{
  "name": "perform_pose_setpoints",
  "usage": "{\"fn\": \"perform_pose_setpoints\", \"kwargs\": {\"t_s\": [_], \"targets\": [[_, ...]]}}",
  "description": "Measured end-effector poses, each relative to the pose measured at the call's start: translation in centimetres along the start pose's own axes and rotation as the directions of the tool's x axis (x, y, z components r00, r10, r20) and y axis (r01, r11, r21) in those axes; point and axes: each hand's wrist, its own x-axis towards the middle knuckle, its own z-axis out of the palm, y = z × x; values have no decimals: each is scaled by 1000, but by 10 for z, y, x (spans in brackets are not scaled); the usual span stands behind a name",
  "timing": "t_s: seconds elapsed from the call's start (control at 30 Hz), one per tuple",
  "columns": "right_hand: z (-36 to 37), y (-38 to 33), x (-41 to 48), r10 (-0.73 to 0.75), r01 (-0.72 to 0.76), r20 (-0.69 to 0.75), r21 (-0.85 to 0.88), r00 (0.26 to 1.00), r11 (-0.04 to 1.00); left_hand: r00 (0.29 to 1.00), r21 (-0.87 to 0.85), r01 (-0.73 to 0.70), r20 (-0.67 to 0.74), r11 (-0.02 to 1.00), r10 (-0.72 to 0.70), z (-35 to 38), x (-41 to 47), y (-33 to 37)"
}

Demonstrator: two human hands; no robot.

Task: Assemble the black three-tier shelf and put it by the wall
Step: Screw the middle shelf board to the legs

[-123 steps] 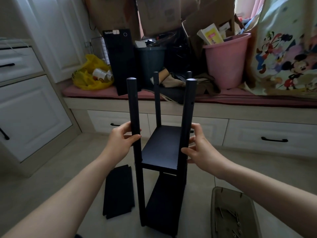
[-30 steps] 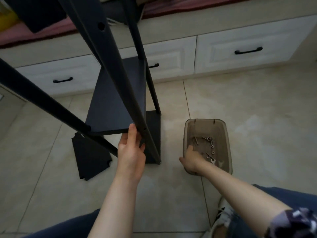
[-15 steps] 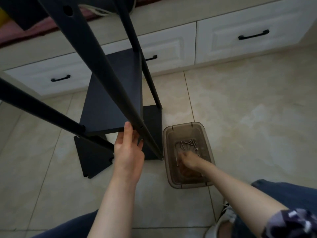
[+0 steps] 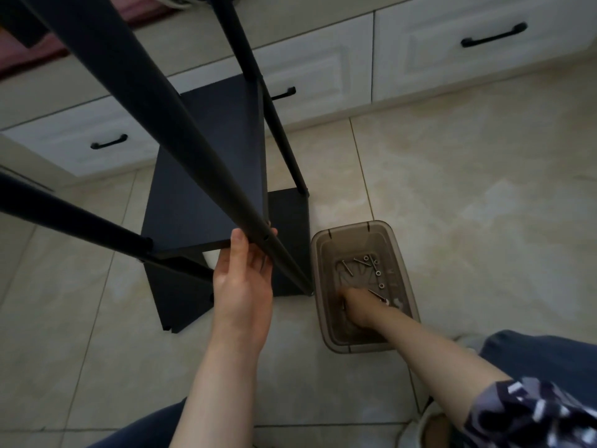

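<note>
Beige glossy floor tiles (image 4: 468,195) fill most of the view, bounded at the far side by a run of white panelled drawers with black bar handles (image 4: 494,35). On the tiles, just in front of those drawers, the partly assembled black three-tier shelf frame (image 4: 206,176) is seen standing, its round black posts rising toward the camera; a flat black middle panel (image 4: 200,163) is fitted between the posts and a lower black panel (image 4: 289,240) is visible beneath it near the floor. A loose black shelf panel with notched corners (image 4: 177,295) is laid flat on the tiles, partly under the near left side of the frame. Just to the right of the frame, a translucent brown plastic tray (image 4: 400,270) is set on the floor, and silver screws and nuts (image 4: 371,265) are scattered inside it. The left hand (image 4: 242,282) is held against the near right post, with its fingers (image 4: 240,244) laid loosely open along the post and the front edge of the middle panel, not wrapped around either. The right hand (image 4: 358,305) is lowered into the tray, curled downward among the hardware; whether anything is gripped by it cannot be told, since the fingertips are hidden. Dark blue trouser legs (image 4: 542,360) and a patterned sleeve (image 4: 529,412) are seen at the bottom edge.
</note>
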Motion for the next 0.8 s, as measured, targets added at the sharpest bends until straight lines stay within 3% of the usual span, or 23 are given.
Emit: {"fn": "perform_pose_setpoints", "kwargs": {"t_s": [0.3, 0.47, 0.63, 0.8], "targets": [[2, -3, 0, -62, 59, -6, -257, 998, 965, 1000, -10, -3, 9, 1000, 3, -2, 1, -2], [-6, -4, -8, -78, 70, -21, -272, 997, 960, 1000, -8, -9, 9, 1000, 9, -2, 2, -3], [-20, -14, -30, -15, 6, -175, -49, 984, 999, 1000, -13, -3, 21, 1000, 3, 1, -3, 2], [-35, -44, -61, 20, 103, -437, 256, 899, 961, 999, 3, 38, 31, 999, -38, 2, -7, 8]]}}
